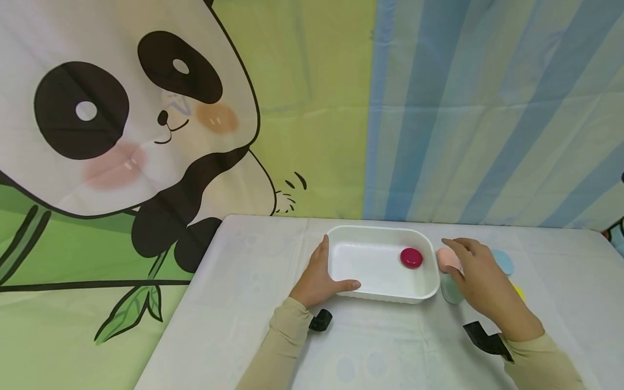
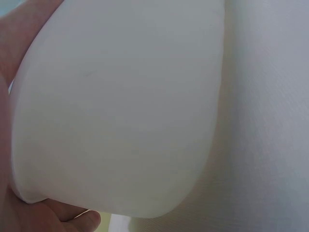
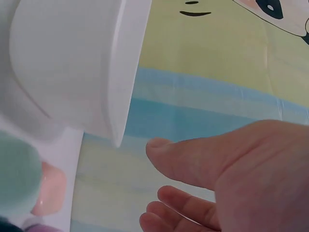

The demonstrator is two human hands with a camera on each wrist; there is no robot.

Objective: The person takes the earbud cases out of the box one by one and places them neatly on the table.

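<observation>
My left hand (image 1: 317,279) holds the left end of a white rectangular tray (image 1: 380,298), thumb over the near rim and fingers along the left side. In the left wrist view the tray's pale outer wall (image 2: 120,106) fills most of the picture. A small round red disc-like piece (image 1: 411,258) lies inside, near the right end. My right hand (image 1: 480,276) hovers right of the tray with fingers and thumb apart, holding nothing. Below it are a pink piece (image 1: 447,259) and a pale green round piece (image 1: 450,290), partly hidden by the hand.
Beyond the right hand lie a light blue round piece (image 1: 503,262) and a yellow piece (image 1: 519,291), mostly covered. A purple item (image 3: 42,228) shows at the right wrist view's lower edge. The white-covered table (image 1: 380,346) ends at a printed panda curtain (image 1: 312,108).
</observation>
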